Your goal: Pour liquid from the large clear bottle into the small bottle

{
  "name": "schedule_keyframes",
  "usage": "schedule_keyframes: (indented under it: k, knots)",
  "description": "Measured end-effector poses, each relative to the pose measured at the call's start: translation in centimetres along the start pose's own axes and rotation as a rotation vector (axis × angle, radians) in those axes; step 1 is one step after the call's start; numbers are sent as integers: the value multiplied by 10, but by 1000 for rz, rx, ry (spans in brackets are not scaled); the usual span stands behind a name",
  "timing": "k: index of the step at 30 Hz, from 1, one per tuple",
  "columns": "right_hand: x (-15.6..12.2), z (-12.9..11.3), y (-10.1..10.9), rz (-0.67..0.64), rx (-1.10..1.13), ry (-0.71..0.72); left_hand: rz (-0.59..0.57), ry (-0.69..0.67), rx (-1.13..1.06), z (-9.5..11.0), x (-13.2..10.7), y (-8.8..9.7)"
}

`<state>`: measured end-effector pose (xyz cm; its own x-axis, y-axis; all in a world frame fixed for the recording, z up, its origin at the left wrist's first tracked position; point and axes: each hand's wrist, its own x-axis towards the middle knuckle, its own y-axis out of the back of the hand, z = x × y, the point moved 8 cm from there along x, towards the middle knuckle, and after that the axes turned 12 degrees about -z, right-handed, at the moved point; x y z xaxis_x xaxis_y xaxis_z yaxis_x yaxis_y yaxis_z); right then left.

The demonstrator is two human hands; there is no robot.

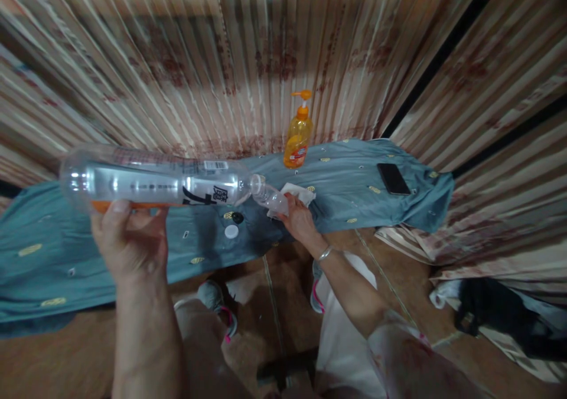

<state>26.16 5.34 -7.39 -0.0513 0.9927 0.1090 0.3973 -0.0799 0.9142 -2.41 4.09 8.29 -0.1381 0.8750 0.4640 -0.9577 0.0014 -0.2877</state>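
Observation:
My left hand (133,236) is wrapped round the underside of a large clear plastic bottle (155,177) with a silver label, held nearly level above the cloth. The bottle's neck points right and meets the mouth of a small clear plastic bottle (268,197). My right hand (299,219) grips that small bottle, which slants down to the right. Whether liquid passes between them I cannot make out. A crumpled white tissue (303,194) lies behind the right hand's fingers. Below the large bottle's neck, a white cap (231,231) and a dark cap (238,217) rest on the cloth.
An orange pump bottle (298,142) stands at the back of the blue patterned cloth (345,175). A black phone (393,179) lies towards the right end. Striped curtains (266,51) hang behind. Dark fabric (500,316) is heaped on the floor at right.

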Motion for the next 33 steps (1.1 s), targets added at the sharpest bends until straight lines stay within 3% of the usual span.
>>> schedule_keyframes:
  k: [17, 33]
  knots:
    - [-1, -1, 2, -22, 19, -12, 95, 37, -72, -5, 0, 9]
    - [-1, -3, 4, -24, 23, -7, 53, 16, -63, -3, 0, 7]
